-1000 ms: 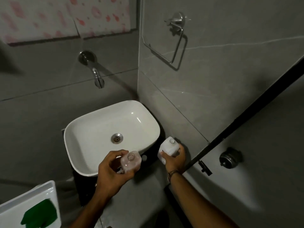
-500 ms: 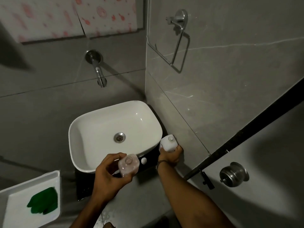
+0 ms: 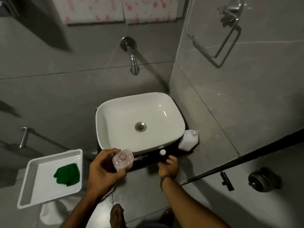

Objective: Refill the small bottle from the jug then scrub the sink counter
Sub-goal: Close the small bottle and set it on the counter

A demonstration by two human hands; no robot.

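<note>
Nearest the viewer, two bare forearms reach forward over a grey floor. The left hand (image 3: 105, 170) is wrapped around a small clear bottle (image 3: 123, 160), held upright with its open neck facing up, just in front of the basin's near rim. The right hand (image 3: 168, 165) is empty, fingers loosely spread, hovering over the dark counter (image 3: 172, 150) a little short of a small white cap (image 3: 162, 152) that lies there. A thin band circles the right wrist.

To the left, a white tray (image 3: 26, 186) holds a crumpled green cloth (image 3: 67, 176).

Beyond the hands sits a white rectangular sink (image 3: 115, 116) with a metal drain at its centre, resting on the counter. The white jug (image 3: 189, 139) stands at the sink's right side, touching or nearly touching the basin, against the grey tiled wall; whether its spout is capped I cannot tell.

Farther back, a chrome tap (image 3: 133, 63) juts from the wall above the basin. A chrome towel ring (image 3: 218, 38) hangs on the right-hand wall.
</note>
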